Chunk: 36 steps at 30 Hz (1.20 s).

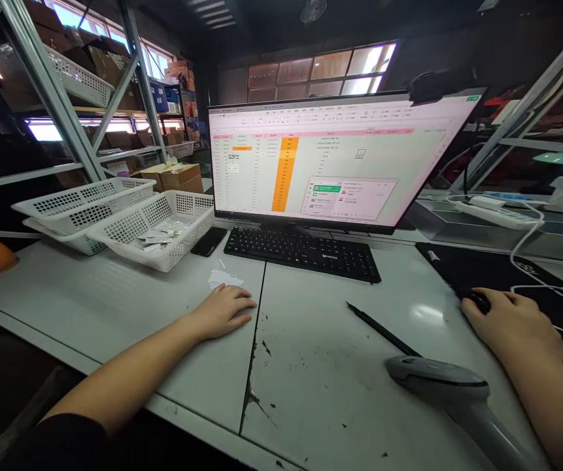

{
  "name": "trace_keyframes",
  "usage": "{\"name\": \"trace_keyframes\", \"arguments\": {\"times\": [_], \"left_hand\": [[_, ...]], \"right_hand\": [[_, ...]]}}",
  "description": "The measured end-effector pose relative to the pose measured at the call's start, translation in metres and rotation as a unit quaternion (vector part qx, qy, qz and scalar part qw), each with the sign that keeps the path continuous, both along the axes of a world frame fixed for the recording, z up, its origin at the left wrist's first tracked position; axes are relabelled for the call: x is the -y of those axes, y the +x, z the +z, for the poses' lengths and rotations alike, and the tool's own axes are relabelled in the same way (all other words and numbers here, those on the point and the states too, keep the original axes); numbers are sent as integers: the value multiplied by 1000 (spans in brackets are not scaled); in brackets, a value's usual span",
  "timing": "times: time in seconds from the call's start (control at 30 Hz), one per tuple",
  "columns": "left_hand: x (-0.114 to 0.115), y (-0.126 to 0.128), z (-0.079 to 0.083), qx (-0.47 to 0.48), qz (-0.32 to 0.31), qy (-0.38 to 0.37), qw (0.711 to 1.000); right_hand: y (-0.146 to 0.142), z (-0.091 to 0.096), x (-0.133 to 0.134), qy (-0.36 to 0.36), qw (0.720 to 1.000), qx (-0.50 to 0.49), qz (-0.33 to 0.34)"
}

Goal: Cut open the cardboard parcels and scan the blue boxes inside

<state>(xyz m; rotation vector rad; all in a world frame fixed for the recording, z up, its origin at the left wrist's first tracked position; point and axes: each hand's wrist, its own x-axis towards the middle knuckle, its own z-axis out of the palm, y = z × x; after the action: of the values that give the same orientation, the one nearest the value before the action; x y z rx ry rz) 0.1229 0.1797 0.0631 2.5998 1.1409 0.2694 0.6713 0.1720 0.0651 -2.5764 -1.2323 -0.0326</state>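
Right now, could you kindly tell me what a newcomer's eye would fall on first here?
Probably the bright monitor at the back of the desk, where an orange column stands out. Next might come the grey scanner in the lower right foreground, below the right hand on a black mouse. White perforated baskets at the left could follow.

Dim light prevailed; the window [321,70] and screen [335,163] glowed, glare spotted the desk [310,347], and picture edges stretched.
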Motion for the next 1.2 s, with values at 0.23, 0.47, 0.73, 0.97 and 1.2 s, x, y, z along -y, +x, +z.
{"name": "trace_keyframes", "arguments": {"times": [0.23, 0.47, 0.73, 0.97, 1.2], "left_hand": [[0, 0, 0, 7, -5, 13, 1000], [2, 1, 3, -3, 0, -2, 1000], [-1, -1, -3, 5, -9, 12, 1000], [0, -1, -2, 2, -8, 13, 1000], [-1, -2, -3, 0, -11, 14, 1000]], "right_hand": [[17, -13, -6, 22, 1000, 13, 15], [7, -4, -2, 3, 1000, 4, -2], [9, -7, -2, 17, 1000, 8, 2], [17, -12, -3, 20, 1000, 10, 12], [15, -10, -3, 1, 1000, 18, 7]]}}
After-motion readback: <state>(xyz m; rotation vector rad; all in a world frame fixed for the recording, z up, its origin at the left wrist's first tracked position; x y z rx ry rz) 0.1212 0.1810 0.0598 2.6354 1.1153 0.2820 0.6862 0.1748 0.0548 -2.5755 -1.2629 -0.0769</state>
